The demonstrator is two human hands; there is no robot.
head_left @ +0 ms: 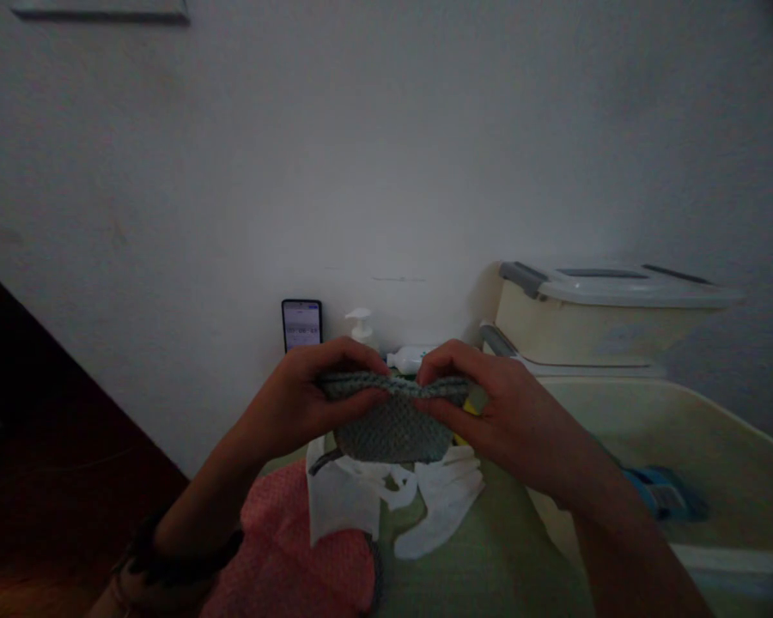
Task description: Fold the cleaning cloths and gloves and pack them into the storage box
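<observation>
While both hands grip the grey-green knitted piece in front of the body, its folded upper edge runs level between them. The left hand (pixel 300 386) and the right hand (pixel 499 399) each pinch that edge between thumb and fingers, so the knitted piece (pixel 392 433) hangs just above the bench (pixel 470 562). To handle it well, I would keep both pinches equally firm, line up the layers at the fold and avoid tugging (loose stitches stretch easily). The knit looks soft and fairly thick, with a ridged, ropy edge above a finer, pebbled panel and a dark strand (pixel 325 462) at its lower left corner.

Beneath lies a coarse-looking pink cloth (pixel 289 558) with a dark border, overlapped by a flat white cloth (pixel 344 506); to its right, a thin white glove (pixel 441 498) lies limp, its fingers spread. Off to the right, a pale, smooth-walled bin (pixel 618 412) holds a shiny blue packet (pixel 663 495), and behind it sits a lidded box (pixel 586 326). Farther back are a white bottle (pixel 409 359) on its side, a pump bottle (pixel 361 326) and an upright phone (pixel 302 323), before a plain, scuffed wall (pixel 392 154)
</observation>
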